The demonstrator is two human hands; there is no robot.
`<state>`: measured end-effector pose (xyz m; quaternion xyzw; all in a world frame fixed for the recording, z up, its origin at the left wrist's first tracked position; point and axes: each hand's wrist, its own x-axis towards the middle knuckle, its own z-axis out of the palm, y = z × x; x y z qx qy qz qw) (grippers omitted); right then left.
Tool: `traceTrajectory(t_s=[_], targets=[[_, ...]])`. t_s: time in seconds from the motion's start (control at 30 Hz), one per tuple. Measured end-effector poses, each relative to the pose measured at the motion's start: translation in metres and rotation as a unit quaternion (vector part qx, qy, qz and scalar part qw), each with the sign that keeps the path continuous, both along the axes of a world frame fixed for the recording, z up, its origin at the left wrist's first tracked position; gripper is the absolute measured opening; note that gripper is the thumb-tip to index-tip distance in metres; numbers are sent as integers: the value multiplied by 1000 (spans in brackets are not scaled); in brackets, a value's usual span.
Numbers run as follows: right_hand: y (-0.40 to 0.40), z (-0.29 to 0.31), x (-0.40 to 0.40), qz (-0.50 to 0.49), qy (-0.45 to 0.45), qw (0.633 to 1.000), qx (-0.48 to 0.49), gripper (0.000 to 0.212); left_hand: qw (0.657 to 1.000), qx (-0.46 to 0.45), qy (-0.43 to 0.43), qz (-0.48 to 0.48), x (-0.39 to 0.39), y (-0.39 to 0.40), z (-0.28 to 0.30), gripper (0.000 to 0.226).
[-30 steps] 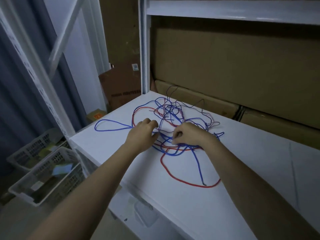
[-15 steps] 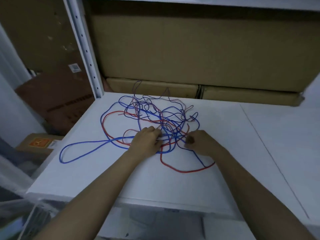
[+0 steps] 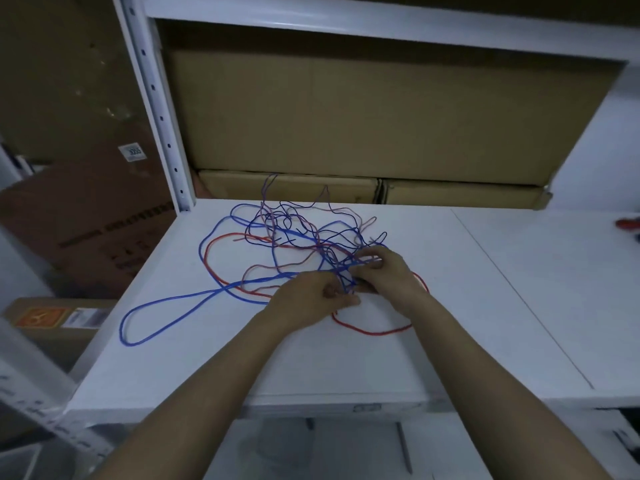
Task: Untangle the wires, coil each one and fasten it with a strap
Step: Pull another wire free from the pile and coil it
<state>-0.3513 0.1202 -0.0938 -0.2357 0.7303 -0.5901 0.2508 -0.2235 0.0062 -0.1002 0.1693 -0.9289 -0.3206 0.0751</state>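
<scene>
From the head camera, a messy pile of wires (image 3: 294,244) lies on a white shelf (image 3: 450,323). The pile sits toward the back left of the shelf, in front of some brown boxes (image 3: 346,116). Thick blue, thick red and thin dark and pale wires cross over each other in it. One long blue loop (image 3: 145,317) reaches out from the pile toward the shelf's left front edge. A red loop (image 3: 377,330) curls out on the near side of the pile. Both hands are at the near right side of the pile. The left hand (image 3: 308,303) has its fingers curled and pinches wires there. The right hand (image 3: 384,271) is just beside it, fingers bent, holding blue wires too.
</scene>
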Motion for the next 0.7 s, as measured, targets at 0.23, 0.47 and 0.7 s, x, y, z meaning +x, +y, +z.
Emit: traceTrajectory(t_s=[0.23, 0.47, 0.7], targets=[[0, 4, -1, 96, 131, 986, -21, 2, 996, -82, 4, 20, 8, -20, 21, 23], [-15, 34, -34, -49, 417, 906, 42, 22, 982, 16, 175, 76, 5, -47, 61, 21], [-61, 78, -29, 168, 241, 949, -117, 19, 948, 117, 288, 66, -21, -42, 139, 29]])
